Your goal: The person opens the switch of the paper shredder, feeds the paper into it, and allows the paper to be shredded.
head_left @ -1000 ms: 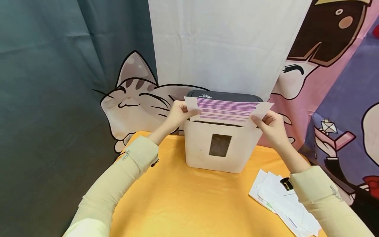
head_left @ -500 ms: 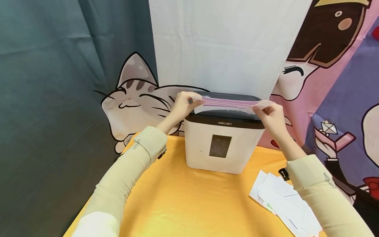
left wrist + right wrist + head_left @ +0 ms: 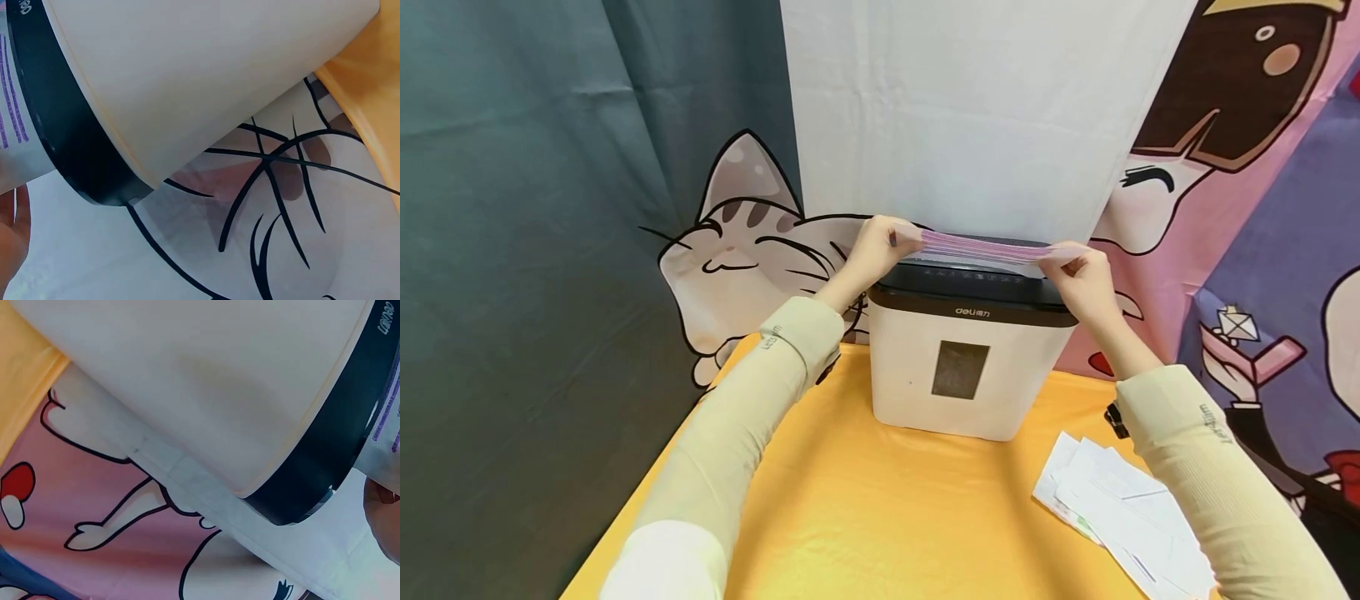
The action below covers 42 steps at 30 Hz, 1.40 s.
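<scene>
A sheet of paper [image 3: 981, 248] with purple lines is stretched between my two hands above a paper shredder [image 3: 902, 367]. My left hand [image 3: 882, 243] pinches its left end between thumb and fingers. On the other end, my right hand [image 3: 1084, 279] grips the paper the same way. The shredder has a white body and a black top with "deli" lettering. In the left wrist view the lined paper [image 3: 15, 125] stands beyond the black rim, my left hand [image 3: 12, 234] at the edge. The right wrist view shows part of my right hand [image 3: 384, 519] on the paper's corner. Whether the paper touches the slot is hidden.
A yellow cloth [image 3: 880, 517] covers the table under the shredder. Several loose white papers [image 3: 1123, 508] lie at the front right, partly under my right forearm. A printed cartoon curtain [image 3: 745, 250] hangs close behind the table.
Both hands have lifted and moved back over the shredder, with the paper tilting from facing me to nearly edge-on. The shredder's front rim and lettering have come into view.
</scene>
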Available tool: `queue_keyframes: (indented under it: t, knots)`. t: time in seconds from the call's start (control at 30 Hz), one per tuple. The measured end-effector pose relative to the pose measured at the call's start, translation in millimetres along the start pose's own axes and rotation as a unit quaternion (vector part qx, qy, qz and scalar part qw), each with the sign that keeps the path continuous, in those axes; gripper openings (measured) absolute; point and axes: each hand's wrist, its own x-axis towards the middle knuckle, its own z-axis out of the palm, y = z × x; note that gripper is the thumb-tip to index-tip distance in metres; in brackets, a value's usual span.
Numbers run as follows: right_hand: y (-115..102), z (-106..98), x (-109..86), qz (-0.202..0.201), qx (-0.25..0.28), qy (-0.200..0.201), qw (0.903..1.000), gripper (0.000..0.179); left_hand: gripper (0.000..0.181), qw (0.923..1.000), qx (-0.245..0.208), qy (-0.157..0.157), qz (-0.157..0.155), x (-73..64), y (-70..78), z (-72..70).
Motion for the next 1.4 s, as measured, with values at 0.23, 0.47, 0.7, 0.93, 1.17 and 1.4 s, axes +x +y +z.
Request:
queue_keyframes:
  t: [0.23,0.47,0.7,0.93,1.17,1.4]
  knots:
    - [10.5,-0.6,9.2,0.002,-0.004,-0.011,0.9999,0.019,0.024,0.9994,-0.023,-0.01,-0.025,4.1,-5.6,4.5]
    - [38.5,-2.1,19.3,0.005,0.006,-0.02,0.9998,0.028,0.026,0.9965,-0.07,-0.034,-0.03,5.4,-7.7,7.2]
    - [41.5,-2.1,22.8,0.017,-0.019,-0.024,0.9994,0.032,0.025,0.9951,-0.076,-0.05,-0.038,7.8,-8.3,5.9]
    - [43.3,2.6,28.5,0.046,-0.071,-0.035,0.9957,0.032,0.024,0.9968,-0.054,0.002,-0.06,10.5,-7.9,8.8]
    - [40.6,5.3,37.6,0.08,-0.105,-0.039,0.9905,0.03,0.028,0.9883,-0.08,0.123,-0.043,13.5,-5.5,9.3]
    - [42.9,7.9,41.3,0.094,-0.014,0.024,0.9951,0.026,0.025,0.992,-0.046,0.103,-0.056,19.5,-4.2,9.1]
